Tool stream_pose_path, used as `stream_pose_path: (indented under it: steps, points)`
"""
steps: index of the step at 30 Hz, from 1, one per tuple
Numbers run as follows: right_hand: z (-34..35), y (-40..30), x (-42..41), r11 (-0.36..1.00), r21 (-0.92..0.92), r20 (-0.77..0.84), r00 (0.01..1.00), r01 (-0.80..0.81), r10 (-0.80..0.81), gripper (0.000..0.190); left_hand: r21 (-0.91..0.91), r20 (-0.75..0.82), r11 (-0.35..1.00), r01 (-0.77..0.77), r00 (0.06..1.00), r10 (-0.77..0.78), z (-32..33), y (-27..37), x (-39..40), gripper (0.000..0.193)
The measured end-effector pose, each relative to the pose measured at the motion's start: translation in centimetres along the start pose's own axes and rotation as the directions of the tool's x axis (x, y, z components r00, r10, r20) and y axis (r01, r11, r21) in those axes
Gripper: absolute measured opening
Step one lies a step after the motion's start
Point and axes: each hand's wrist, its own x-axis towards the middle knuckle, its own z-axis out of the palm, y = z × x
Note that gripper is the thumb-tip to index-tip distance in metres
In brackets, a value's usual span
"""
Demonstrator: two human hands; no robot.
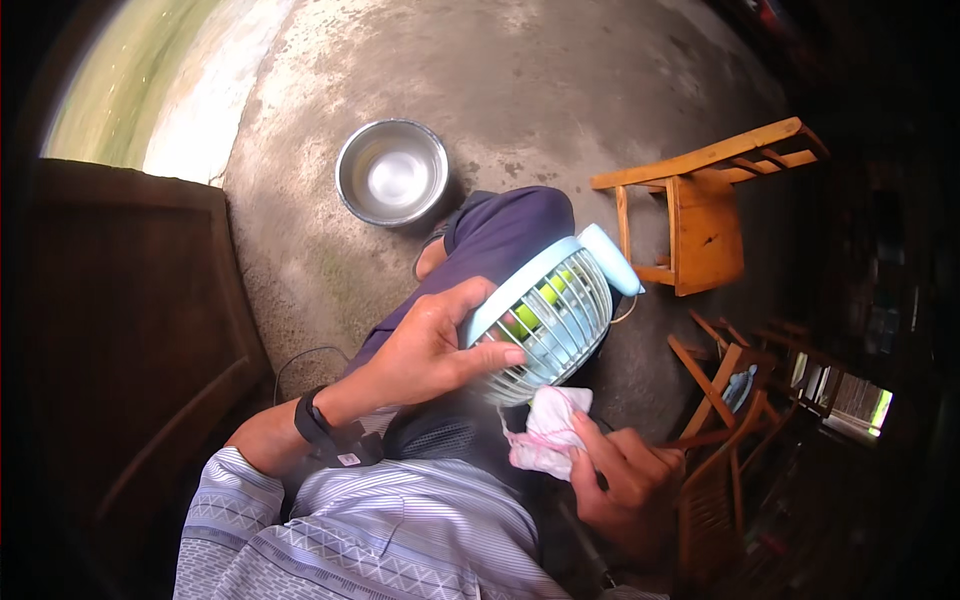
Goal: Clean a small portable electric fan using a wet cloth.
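Observation:
A small light-blue electric fan point(544, 315) with a wire-like grille and green blades lies tilted over my lap. My left hand point(457, 341) grips its rim, the thumb over the grille and the fingers at the upper edge. My right hand point(619, 476) pinches a folded white cloth with pink edging point(551, 435) between thumb and fingers, just below the lower end of the grille. Whether the cloth touches the grille cannot be told. A pale blue base sticks out at the fan's upper right, with a thin cord loop beside it.
A metal basin point(393, 172) stands on the concrete floor point(525, 90) beyond my knee. A wooden chair point(709, 232) is at the right, with more wooden chairs point(709, 487) below it. A dark wooden panel point(135, 300) rises at the left, and a thin cable curves near my left forearm.

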Motion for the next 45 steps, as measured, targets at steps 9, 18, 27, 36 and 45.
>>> stream_pose_path:
  steps: [9, 18, 27, 36, 45]
  points:
    - [1.1, -1.5, 1.6, 0.999, 0.050, 0.008, 1.000, -0.020, 0.020, 0.043, 0.010, -0.030, 1.000, 0.006, 1.000, -0.005, -0.4, -0.1, -0.3, 0.033]
    - [0.1, -0.8, -1.9, 0.986, 0.074, -0.054, 0.987, -0.150, 0.154, 0.041, -0.125, -0.044, 0.989, 0.073, 0.996, -0.079, -0.4, 0.5, 0.0, 0.033]
    - [2.0, -1.2, -0.4, 0.958, 0.261, -0.010, 0.991, -0.123, 0.130, 0.037, -0.018, -0.032, 0.999, 0.034, 0.999, -0.035, 0.5, 0.1, -1.0, 0.031]
    - [0.5, -1.7, -2.2, 0.968, 0.190, -0.042, 0.984, -0.163, 0.174, 0.037, 0.035, -0.035, 0.999, 0.009, 0.999, -0.008, 0.3, -0.1, -1.0, 0.035]
    - [1.2, -0.7, -1.7, 0.934, 0.307, 0.000, 0.981, -0.185, 0.194, 0.035, 0.077, -0.002, 0.997, 0.002, 1.000, -0.002, 0.6, 0.0, -1.3, 0.034]
